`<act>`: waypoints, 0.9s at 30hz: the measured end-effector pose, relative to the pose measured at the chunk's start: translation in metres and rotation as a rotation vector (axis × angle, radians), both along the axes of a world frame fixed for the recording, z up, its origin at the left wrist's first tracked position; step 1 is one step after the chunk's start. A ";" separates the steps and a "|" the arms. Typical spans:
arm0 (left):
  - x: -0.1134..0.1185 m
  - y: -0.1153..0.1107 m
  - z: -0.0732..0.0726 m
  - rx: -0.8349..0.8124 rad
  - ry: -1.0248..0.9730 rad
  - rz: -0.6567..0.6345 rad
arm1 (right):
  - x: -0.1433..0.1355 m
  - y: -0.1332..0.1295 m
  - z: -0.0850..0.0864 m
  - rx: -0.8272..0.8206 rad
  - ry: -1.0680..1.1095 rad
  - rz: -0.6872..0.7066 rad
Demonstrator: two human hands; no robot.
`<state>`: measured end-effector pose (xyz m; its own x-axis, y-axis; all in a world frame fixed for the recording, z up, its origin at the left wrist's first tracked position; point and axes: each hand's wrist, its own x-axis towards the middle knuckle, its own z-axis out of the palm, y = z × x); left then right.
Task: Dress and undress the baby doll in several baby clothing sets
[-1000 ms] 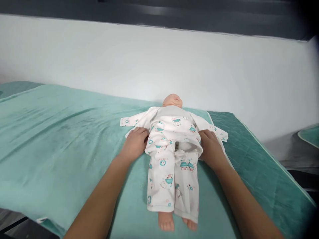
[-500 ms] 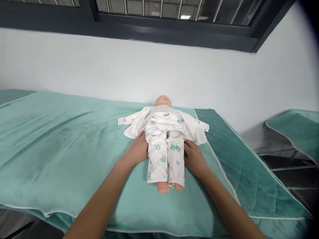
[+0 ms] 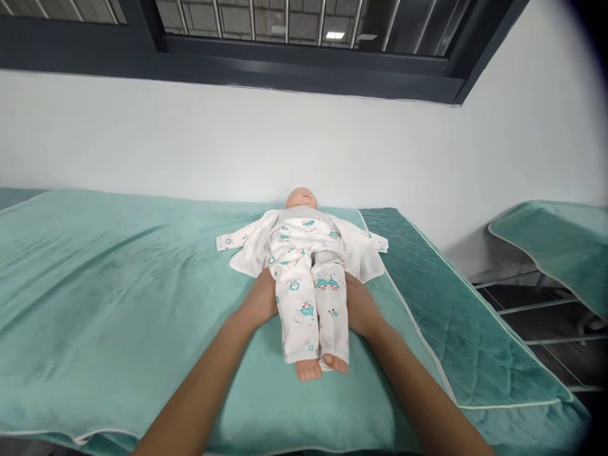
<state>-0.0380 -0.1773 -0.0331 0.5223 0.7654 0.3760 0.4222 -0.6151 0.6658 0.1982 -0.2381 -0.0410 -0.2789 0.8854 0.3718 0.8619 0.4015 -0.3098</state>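
A baby doll lies on its back on a green bed cover, head toward the wall and bare feet toward me. It wears printed white trousers; a white printed top is spread beneath its trunk with the sleeves stretched out to both sides. My left hand is against the outer side of the trouser leg on the left, at the thigh. Opposite it, my right hand touches the other thigh. The fingers of both hands are tucked under or behind the doll and hidden.
The green cover spreads far to the left. On the right lies a darker quilted mat with a pale edge. Behind the bed rises a white wall below a dark window frame. A metal rack stands at far right.
Both hands have slid further in under the doll's thighs, so their fingers no longer show. The feet have shifted slightly, and the camera view has moved a little.
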 end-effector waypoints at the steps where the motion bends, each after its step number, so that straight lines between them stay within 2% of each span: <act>1: 0.000 0.000 0.000 0.041 0.053 0.024 | 0.001 -0.002 0.001 0.003 0.009 0.009; 5: 0.000 -0.002 0.001 0.136 0.231 0.164 | 0.001 -0.004 0.002 0.014 0.001 0.013; 13: -0.014 -0.026 0.003 0.202 0.406 0.136 | 0.002 -0.010 0.000 0.005 0.011 -0.039; 16: -0.022 -0.036 0.002 0.188 0.369 0.161 | 0.004 -0.026 -0.002 -0.009 0.056 -0.052; 18: -0.027 -0.037 0.005 0.101 0.233 0.211 | 0.008 -0.037 -0.002 -0.014 0.100 -0.030; 20: -0.031 -0.029 0.011 -0.012 0.041 0.303 | 0.012 -0.041 0.000 -0.002 0.187 -0.008; 22: -0.031 -0.011 0.024 -0.087 -0.153 0.434 | 0.018 -0.032 0.007 0.039 0.316 -0.036; 24: -0.024 0.016 0.041 -0.108 -0.293 0.533 | 0.022 -0.008 0.022 0.086 0.450 -0.098; 25: -0.018 0.030 0.051 -0.113 -0.334 0.539 | 0.023 0.010 0.032 0.104 0.506 -0.132; 27: -0.003 0.059 0.068 -0.140 -0.370 0.473 | 0.022 0.050 0.051 0.111 0.617 -0.161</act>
